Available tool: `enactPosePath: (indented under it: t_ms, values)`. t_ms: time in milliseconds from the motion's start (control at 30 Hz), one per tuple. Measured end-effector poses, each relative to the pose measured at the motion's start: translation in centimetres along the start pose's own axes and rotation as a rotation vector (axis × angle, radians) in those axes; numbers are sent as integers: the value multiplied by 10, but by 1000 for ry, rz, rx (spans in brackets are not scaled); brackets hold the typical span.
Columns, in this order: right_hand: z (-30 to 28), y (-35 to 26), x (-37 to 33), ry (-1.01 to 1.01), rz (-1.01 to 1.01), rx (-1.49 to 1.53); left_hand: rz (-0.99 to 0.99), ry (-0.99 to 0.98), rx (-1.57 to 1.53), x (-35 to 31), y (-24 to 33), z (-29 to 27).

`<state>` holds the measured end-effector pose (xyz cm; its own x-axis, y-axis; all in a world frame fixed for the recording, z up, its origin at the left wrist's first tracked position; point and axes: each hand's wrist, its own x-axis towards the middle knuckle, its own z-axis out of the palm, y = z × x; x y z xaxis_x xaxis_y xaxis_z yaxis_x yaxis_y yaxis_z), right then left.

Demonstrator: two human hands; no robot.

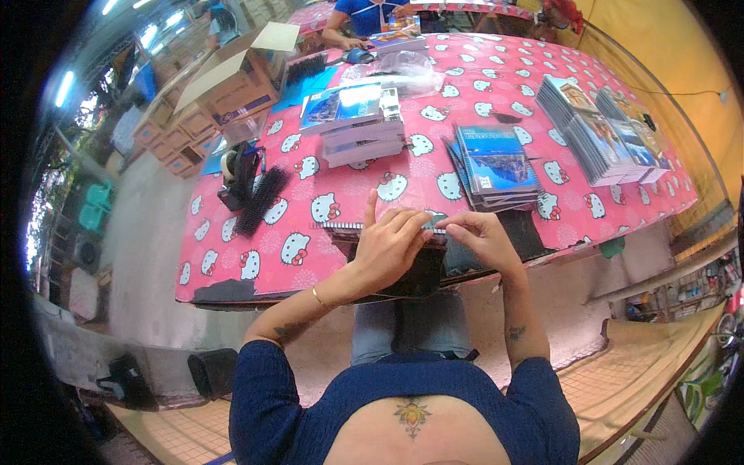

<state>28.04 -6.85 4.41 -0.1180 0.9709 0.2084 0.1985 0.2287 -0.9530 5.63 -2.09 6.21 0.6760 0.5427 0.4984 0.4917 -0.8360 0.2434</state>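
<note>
A spiral-bound booklet (403, 225) is held at the near edge of the pink patterned surface (496, 85). It is pressed by the left hand (387, 244), index finger raised, and its edge is pinched by the right hand (480, 236). A blue booklet stack (496, 167) lies just beyond.

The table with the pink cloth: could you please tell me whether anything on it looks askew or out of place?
Mostly tidy. The stack of booklets beside the right hand is fanned, its edges not squared. The black comb bindings lie loose and slanted near the tape dispenser. No spill or damage shows.
</note>
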Motion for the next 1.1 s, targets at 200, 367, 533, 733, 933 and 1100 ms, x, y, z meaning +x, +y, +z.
enactPosePath:
  t_ms: [200,367,533,733,933,1100]
  values:
    - [-12,-13,15,-134,20,-89,54,147,-35,-1,-1,7]
    - [1,-8,17,-99,-125,-69,24,147,8,-7,5,6]
    - [38,-8,6,362,-187,-395,113,37,79,-13,7,-10]
    - [48,-98,-26,679,-526,-545,173,306,-344,31,14,-109]
    - [-18,-79,-37,605,-297,-520,373,183,-369,117,-48,-102]
    - [-70,-27,16,738,-531,-903,-115,61,481,101,-274,-19]
